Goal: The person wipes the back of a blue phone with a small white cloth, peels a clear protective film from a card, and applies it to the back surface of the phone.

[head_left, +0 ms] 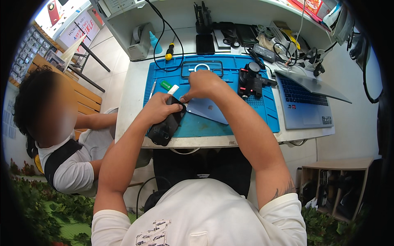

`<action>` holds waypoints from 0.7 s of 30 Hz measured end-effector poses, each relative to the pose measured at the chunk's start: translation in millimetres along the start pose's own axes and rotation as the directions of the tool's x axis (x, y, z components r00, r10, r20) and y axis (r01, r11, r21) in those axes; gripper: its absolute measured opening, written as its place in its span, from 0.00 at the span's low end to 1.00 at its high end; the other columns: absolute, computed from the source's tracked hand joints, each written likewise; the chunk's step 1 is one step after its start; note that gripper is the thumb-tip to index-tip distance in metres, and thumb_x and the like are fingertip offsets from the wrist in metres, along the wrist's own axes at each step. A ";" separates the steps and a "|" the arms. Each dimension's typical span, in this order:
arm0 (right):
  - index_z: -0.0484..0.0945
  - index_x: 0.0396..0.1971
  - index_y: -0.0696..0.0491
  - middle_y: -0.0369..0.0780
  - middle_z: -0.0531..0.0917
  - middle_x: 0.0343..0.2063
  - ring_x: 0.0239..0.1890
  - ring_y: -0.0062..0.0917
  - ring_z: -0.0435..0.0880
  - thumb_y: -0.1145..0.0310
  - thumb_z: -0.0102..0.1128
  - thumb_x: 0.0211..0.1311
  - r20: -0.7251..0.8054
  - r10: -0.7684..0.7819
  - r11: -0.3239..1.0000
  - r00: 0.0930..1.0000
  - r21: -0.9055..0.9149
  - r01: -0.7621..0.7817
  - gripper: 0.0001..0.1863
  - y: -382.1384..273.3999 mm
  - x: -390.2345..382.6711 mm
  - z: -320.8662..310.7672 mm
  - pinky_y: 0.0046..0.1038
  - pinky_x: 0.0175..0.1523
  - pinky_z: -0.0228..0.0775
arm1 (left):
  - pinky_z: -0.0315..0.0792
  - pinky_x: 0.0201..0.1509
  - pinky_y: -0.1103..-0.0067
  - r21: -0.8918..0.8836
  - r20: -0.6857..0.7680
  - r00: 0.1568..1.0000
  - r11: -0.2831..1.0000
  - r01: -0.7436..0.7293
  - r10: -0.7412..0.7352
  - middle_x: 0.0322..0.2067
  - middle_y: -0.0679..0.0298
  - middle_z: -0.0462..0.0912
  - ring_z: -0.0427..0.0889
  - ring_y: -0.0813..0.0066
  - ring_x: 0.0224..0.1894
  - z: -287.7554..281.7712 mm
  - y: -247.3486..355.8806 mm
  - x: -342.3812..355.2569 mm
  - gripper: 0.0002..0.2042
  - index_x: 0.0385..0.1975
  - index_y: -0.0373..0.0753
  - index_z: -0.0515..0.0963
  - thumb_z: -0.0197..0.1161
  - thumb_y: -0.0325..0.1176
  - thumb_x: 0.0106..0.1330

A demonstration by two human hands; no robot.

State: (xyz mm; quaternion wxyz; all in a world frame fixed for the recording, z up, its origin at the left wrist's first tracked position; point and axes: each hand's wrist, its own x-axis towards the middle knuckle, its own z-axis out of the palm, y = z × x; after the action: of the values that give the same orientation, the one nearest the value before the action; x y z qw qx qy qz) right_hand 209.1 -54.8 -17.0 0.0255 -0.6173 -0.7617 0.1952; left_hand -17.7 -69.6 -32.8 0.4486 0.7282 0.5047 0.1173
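My left hand is closed around a black, block-shaped handheld device above the front left of the blue work mat. The device is tilted, and its kind is not clear. Close by, my right hand has its fingers curled, with the thumb near the device's upper end; what it may grip is hidden. Beneath the right hand and wrist lies a light blue smartphone, back side up. A green piece and a white piece lie left of the right hand. Beyond it is a clear, dark-edged phone case with a white ring.
A black clamp-like fixture stands on the mat's right, beside an open laptop. Cables and a power adapter crowd the back right. A yellow-black screwdriver and blue bottle stand behind. Another person sits at left.
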 end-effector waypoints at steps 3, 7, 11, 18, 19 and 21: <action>0.93 0.45 0.60 0.51 0.94 0.43 0.49 0.44 0.94 0.35 0.86 0.45 0.024 0.004 1.000 1.000 -0.003 -0.003 0.41 -0.3 -0.6 -1.2 0.40 0.54 0.86 | 0.78 0.35 0.73 -0.019 0.010 1.000 1.000 0.015 -0.015 0.26 0.58 0.89 0.86 0.71 0.26 0.4 1.6 -0.1 0.19 0.36 0.28 0.90 0.76 0.42 0.62; 0.93 0.45 0.60 0.51 0.94 0.43 0.50 0.44 0.95 0.35 0.86 0.46 0.015 0.005 1.000 1.000 -0.008 -0.004 0.41 -1.2 -1.7 -0.1 0.40 0.54 0.87 | 0.78 0.35 0.75 -0.030 0.020 0.999 0.999 0.038 -0.037 0.26 0.61 0.87 0.85 0.74 0.26 0.4 4.9 0.2 0.18 0.35 0.30 0.88 0.79 0.43 0.62; 0.93 0.44 0.60 0.50 0.94 0.41 0.49 0.44 0.95 0.35 0.86 0.47 -0.029 -0.020 1.000 0.999 -0.019 0.020 0.41 0.1 -3.4 2.3 0.41 0.53 0.87 | 0.79 0.37 0.76 -0.039 0.042 0.998 0.998 0.049 -0.047 0.28 0.60 0.89 0.86 0.73 0.27 -1.8 0.2 4.8 0.19 0.38 0.30 0.90 0.79 0.43 0.62; 0.92 0.44 0.60 0.50 0.94 0.42 0.49 0.44 0.94 0.35 0.85 0.48 -0.034 -0.015 1.000 0.999 0.007 0.015 0.40 2.1 -6.1 4.9 0.42 0.54 0.87 | 0.80 0.43 0.75 -0.083 0.056 0.994 0.992 0.098 -0.093 0.32 0.58 0.93 0.88 0.71 0.31 -2.2 2.4 9.0 0.18 0.43 0.31 0.93 0.78 0.39 0.61; 0.92 0.44 0.59 0.50 0.94 0.42 0.49 0.44 0.94 0.35 0.85 0.48 -0.053 -0.018 1.000 0.998 0.003 0.018 0.40 2.0 -7.3 5.6 0.42 0.54 0.87 | 0.80 0.44 0.75 -0.111 0.064 0.991 0.986 0.125 -0.118 0.33 0.58 0.93 0.88 0.71 0.31 -2.0 4.4 8.3 0.18 0.43 0.30 0.93 0.78 0.39 0.61; 0.92 0.44 0.59 0.50 0.94 0.43 0.49 0.44 0.94 0.35 0.85 0.49 -0.073 -0.021 1.000 0.997 0.001 0.021 0.39 1.8 -8.2 5.4 0.42 0.54 0.87 | 0.80 0.43 0.77 -0.108 0.072 0.990 0.986 0.126 -0.119 0.33 0.59 0.92 0.88 0.73 0.32 -2.2 3.0 9.2 0.17 0.42 0.31 0.92 0.78 0.39 0.61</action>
State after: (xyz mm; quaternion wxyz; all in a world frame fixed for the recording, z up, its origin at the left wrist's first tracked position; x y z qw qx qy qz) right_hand 211.2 -63.7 -21.0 0.0559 -0.6158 -0.7667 0.1728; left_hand -12.9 -60.9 -31.9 0.5115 0.6730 0.5260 0.0937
